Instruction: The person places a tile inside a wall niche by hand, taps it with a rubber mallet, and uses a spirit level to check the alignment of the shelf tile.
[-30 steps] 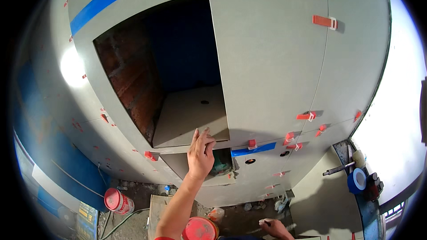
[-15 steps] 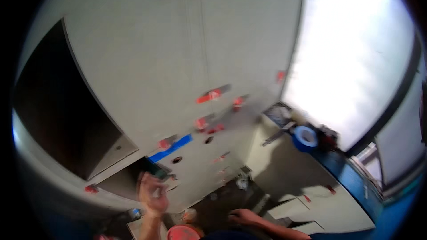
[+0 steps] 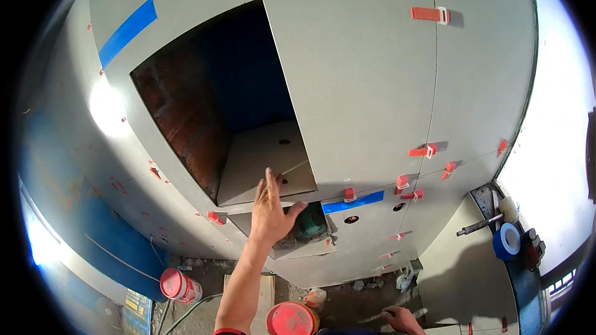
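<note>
Taking the view as a clock face, your left hand (image 3: 271, 217) is just below centre, near 6 o'clock, open with the fingers spread and the thumb out toward 3 o'clock. Your right hand (image 3: 405, 321) is low at 5 o'clock, fingers curled; you cannot tell from here whether it grips anything.

Just past your left fingertips, toward 12 o'clock, lies the grey slab (image 3: 257, 167), the floor of the wall opening (image 3: 211, 68); whether your fingers touch it is unclear. Under the slab's front edge, a green thing (image 3: 312, 226) sits in the lower opening, just beside your left thumb.

Between 4 and 5 o'clock, a strip of blue tape (image 3: 354, 202) crosses the wall (image 3: 360, 99) above 2 round holes. Out at 4 o'clock, a mallet (image 3: 508, 209) and a roll of blue tape (image 3: 508, 242) rest on the ledge (image 3: 528, 291). Down on the floor stand 2 red-lidded buckets, 1 at 6 o'clock (image 3: 290, 321) and 1 between 7 and 8 (image 3: 180, 285).
</note>
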### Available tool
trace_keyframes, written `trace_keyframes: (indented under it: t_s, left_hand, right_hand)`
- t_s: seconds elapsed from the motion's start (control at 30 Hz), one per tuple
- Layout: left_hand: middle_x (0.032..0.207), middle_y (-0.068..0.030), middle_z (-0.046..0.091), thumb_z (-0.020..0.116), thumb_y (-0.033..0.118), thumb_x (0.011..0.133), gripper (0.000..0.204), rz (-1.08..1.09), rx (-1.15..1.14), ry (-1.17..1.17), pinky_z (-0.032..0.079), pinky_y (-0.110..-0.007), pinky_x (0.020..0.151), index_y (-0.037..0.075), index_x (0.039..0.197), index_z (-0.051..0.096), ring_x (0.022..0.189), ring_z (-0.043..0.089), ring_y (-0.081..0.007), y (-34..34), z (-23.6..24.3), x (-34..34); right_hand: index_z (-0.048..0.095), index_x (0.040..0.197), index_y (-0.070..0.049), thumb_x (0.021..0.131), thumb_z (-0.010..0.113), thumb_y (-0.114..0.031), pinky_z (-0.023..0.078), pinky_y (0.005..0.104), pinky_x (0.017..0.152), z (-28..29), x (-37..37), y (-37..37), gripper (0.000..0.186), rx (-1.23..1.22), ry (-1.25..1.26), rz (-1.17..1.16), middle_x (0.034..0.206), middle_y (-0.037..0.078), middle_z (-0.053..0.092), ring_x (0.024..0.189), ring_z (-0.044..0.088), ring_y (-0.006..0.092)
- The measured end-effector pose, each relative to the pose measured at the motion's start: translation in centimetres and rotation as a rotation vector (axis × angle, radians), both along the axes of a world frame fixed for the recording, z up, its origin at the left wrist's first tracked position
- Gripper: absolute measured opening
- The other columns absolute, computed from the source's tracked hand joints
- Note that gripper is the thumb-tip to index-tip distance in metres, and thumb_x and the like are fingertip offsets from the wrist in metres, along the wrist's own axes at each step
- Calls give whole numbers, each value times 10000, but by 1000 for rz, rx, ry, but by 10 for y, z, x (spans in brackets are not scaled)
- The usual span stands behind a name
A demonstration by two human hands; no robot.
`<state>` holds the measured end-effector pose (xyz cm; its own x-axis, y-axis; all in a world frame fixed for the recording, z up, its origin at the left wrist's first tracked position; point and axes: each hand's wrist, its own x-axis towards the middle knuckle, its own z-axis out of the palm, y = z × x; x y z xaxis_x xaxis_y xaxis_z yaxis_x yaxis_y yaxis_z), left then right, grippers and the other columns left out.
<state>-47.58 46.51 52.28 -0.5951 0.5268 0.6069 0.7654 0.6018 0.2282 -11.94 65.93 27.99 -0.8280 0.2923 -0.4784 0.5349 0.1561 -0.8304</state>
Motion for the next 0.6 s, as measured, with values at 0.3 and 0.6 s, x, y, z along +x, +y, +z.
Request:
trace_keyframes:
  t_s: [0.3,0.6]
  left_hand:
    - [1168,-162,669,820,209,729,911,19,213,-107,474,-372,963,-21,1444,304,1160,594,-323,8,-10,-11]
    - [1037,-99,716,798,42,714,249,-543,194,-243,516,-359,943,54,948,712,1036,678,-251,-13,-31,73]
  right_hand:
    - [663,1136,-24,922,584,-294,503,415,829,-48,-3,-10,354,146,32,94,1046,218,684,984,664,344]
    - [672,1147,-46,935,572,-322,509,458,770,-50,-15,-16,362,271,-3,116,978,197,697,864,666,365]
